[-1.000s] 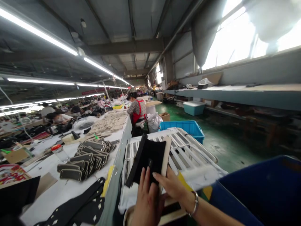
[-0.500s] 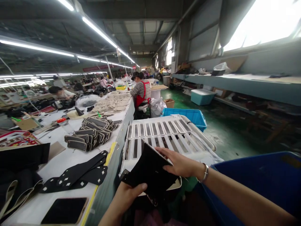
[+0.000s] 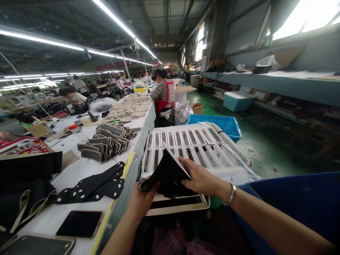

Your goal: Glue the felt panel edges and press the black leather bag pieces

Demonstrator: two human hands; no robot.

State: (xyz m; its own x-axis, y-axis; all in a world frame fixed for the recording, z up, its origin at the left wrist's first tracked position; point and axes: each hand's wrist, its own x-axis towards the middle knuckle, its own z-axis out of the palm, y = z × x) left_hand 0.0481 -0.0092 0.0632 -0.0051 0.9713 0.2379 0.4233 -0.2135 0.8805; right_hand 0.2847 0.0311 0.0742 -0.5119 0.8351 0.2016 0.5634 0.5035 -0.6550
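I hold a black fabric panel (image 3: 166, 173) with a thin pale edge over a white rack of slotted trays (image 3: 186, 141). My left hand (image 3: 143, 202) grips the panel's lower left corner from below. My right hand (image 3: 200, 180), a bracelet on its wrist, pinches the panel's right edge from above. The panel is tilted, its top corner pointing up. Under it lies a flat cream-framed piece (image 3: 177, 205) with a dark middle.
A long white worktable (image 3: 79, 173) on my left carries stacked dark padded pieces (image 3: 106, 145), black strips with white diamonds (image 3: 92, 186), and a phone (image 3: 79, 224). A person in a red apron (image 3: 164, 95) works farther along. Blue bins (image 3: 225, 125) (image 3: 294, 205) stand on the right.
The view has tipped down and left. The black panel has come down from upright to lie low over the cream-framed piece, with my left hand now under its corner.
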